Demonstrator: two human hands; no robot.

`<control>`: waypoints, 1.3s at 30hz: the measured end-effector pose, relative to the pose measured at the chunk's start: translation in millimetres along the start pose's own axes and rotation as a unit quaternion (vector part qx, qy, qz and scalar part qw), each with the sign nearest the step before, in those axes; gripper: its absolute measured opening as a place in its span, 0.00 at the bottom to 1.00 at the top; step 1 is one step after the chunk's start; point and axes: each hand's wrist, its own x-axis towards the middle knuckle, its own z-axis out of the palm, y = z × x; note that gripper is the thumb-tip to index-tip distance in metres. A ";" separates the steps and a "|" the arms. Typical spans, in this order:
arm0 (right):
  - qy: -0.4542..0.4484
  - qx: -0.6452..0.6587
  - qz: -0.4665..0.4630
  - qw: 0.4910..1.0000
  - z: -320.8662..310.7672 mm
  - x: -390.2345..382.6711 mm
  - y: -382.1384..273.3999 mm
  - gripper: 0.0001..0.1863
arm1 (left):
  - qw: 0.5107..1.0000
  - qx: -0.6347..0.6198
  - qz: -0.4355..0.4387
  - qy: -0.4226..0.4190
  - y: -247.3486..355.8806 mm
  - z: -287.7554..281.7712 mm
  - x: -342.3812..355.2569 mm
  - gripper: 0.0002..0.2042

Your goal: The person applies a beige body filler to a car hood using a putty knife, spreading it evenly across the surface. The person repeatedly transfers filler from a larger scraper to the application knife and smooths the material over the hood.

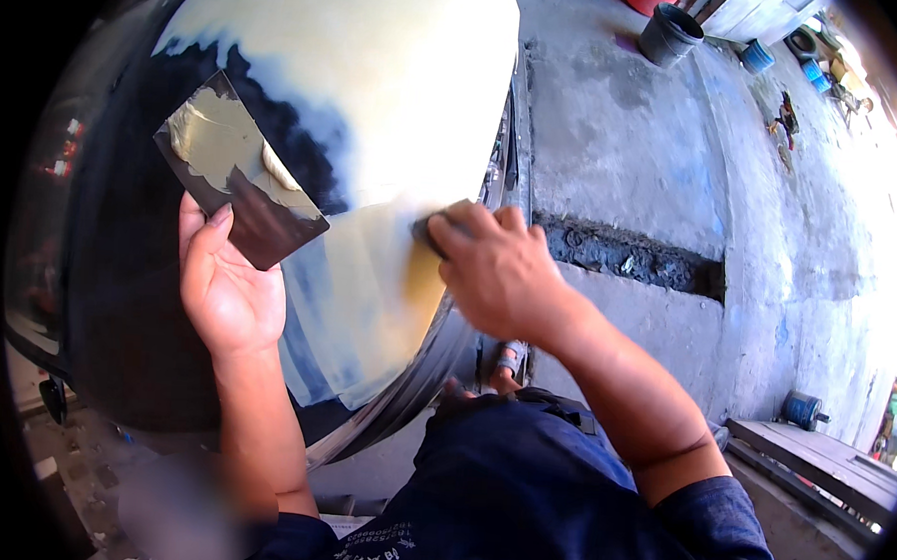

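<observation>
Filler (273,167), soft and sticky I judge, sits on the stiff dark board (238,176) my left hand (226,290) pinches by its lower edge against the car panel (376,97), while my right hand (494,272) curls round a small spreader (428,235) pressed there.

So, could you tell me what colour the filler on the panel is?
Pale cream-yellow filler on the dark panel; head view.

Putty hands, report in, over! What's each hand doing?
Left hand holds dark putty board. Right hand presses small spreader on cream filler patch, dark curved panel. Nothing blocking.
</observation>
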 end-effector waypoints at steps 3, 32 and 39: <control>0.066 0.002 -0.065 0.996 28.3 -27.0 -0.9 0.24 | 1.000 -0.002 0.000 -0.006 -0.8 1.2 1.2 0.23; 0.019 0.043 -0.077 0.996 27.5 -48.5 28.8 0.25 | 1.000 0.003 0.000 0.005 -0.1 -8.2 5.1 0.23; 0.087 0.093 0.062 0.990 -6.8 26.9 83.5 0.26 | 1.000 -0.005 0.001 0.001 1.2 -9.7 4.9 0.23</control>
